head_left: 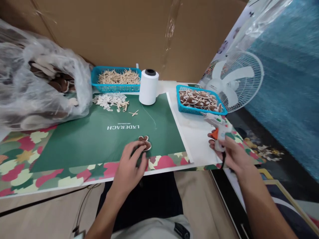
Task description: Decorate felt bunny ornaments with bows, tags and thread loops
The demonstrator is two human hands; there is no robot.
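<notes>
At the front of the green sheet, the fingertips of my left hand [132, 161] are closed on a small brown felt shape [147, 146] with a pale edge. It has two rounded, ear-like tops and lies flat, its left part hidden by my fingers. Out to the right, my right hand [228, 151] grips a white hot glue gun [220, 127] with an orange trigger, its nozzle pointing up and left. Farther back lie tied beige cord pieces [135, 113] and a heap of small white tags [107, 100].
A white thread cone [149, 88] stands near a blue basket [116, 88] of beige cord loops. Another blue basket [190, 110] holds finished-looking brown pieces, beside a white fan [234, 81]. A clear plastic bag [22, 96] bulges at left. Cardboard [112, 33] walls the back.
</notes>
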